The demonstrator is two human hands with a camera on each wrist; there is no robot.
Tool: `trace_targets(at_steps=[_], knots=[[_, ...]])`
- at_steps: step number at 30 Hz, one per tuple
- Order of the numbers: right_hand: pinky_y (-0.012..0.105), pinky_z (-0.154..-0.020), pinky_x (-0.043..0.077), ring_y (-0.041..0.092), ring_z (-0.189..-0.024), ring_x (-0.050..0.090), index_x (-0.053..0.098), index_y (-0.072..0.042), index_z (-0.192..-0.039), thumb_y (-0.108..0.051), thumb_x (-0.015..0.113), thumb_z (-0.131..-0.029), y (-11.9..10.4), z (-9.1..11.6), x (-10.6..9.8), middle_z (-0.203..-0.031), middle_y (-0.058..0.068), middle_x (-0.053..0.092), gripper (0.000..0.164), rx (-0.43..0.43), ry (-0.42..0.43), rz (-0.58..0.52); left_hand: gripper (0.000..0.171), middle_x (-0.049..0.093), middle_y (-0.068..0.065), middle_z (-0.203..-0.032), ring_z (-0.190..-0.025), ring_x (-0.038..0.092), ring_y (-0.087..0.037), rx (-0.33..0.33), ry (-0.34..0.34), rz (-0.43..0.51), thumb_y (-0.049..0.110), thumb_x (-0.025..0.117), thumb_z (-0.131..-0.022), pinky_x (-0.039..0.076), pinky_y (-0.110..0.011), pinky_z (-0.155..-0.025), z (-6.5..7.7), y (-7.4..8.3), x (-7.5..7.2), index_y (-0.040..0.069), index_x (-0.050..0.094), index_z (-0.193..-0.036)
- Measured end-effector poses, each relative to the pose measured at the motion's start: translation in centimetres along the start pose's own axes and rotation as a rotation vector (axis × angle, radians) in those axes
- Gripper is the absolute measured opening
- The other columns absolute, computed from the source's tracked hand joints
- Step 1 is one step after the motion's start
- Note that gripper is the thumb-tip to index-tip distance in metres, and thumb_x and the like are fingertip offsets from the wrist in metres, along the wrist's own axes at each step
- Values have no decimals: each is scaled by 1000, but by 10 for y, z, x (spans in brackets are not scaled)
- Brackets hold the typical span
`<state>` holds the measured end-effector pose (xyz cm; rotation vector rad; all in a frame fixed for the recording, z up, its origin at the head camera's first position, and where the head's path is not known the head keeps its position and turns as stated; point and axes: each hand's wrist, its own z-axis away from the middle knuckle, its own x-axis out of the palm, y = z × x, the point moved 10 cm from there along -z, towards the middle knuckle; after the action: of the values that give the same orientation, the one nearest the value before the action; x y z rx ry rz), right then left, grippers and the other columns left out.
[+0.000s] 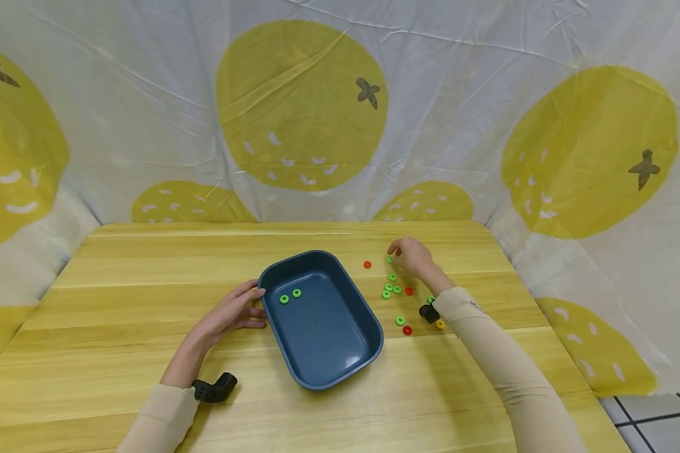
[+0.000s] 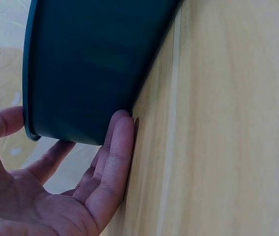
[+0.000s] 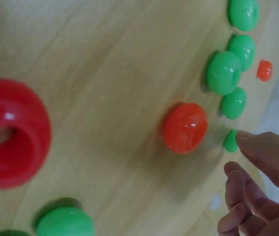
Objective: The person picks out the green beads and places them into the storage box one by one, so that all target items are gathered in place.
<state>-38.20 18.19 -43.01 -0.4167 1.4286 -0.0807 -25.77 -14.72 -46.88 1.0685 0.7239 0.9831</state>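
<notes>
My left hand (image 1: 229, 318) holds the left end of a dark blue plastic tray (image 1: 323, 327), its thumb at the rim and fingers against the outer wall. Two small green rings (image 1: 291, 296) lie inside the tray. Right of it, my right hand (image 1: 413, 256) reaches down to a green ring (image 3: 231, 141) on the table. Its thumb tip is at that ring, while the other fingers stand apart from the thumb. Nearby lie several more green rings (image 3: 224, 73) and an orange-red ring (image 3: 186, 128). A red ring (image 3: 14, 132) is large in the right wrist view.
A yellow ring (image 1: 439, 324) and another green ring (image 1: 430, 300) lie by the right wrist's black camera (image 1: 429, 313). An orange-red ring (image 1: 367, 265) sits between tray and right hand. The wooden table (image 1: 147, 296) ends at a fruit-patterned cloth (image 1: 430, 126).
</notes>
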Motion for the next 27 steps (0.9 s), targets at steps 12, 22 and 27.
trace_targets(at_steps=[12, 22, 27], knots=[[38, -73, 53, 24, -89, 62, 70, -8, -103, -10, 63, -86, 4, 0, 5, -101, 10, 68, 18, 21, 47, -33, 62, 35, -29, -142, -94, 66, -18, 7, -5, 5, 35, 40, -100, 56, -39, -86, -1, -1, 0, 5, 17, -149], [25, -64, 50, 20, -79, 61, 60, -3, -123, -25, 62, -90, 10, 5, 3, -103, 3, 66, 39, 147, -7, -912, 62, 34, -30, -141, -92, 66, -17, 8, -15, 9, 35, 40, -100, 56, -40, -86, 0, 1, 1, 4, 16, -149], [18, -58, 40, 5, -64, 51, 50, -6, -134, -26, 61, -91, -8, 10, 14, -101, -7, 62, 48, 258, -156, -1212, 63, 35, -31, -140, -93, 66, -17, 13, -17, 5, 35, 40, -100, 56, -40, -86, 1, 1, 1, 3, 16, -149]])
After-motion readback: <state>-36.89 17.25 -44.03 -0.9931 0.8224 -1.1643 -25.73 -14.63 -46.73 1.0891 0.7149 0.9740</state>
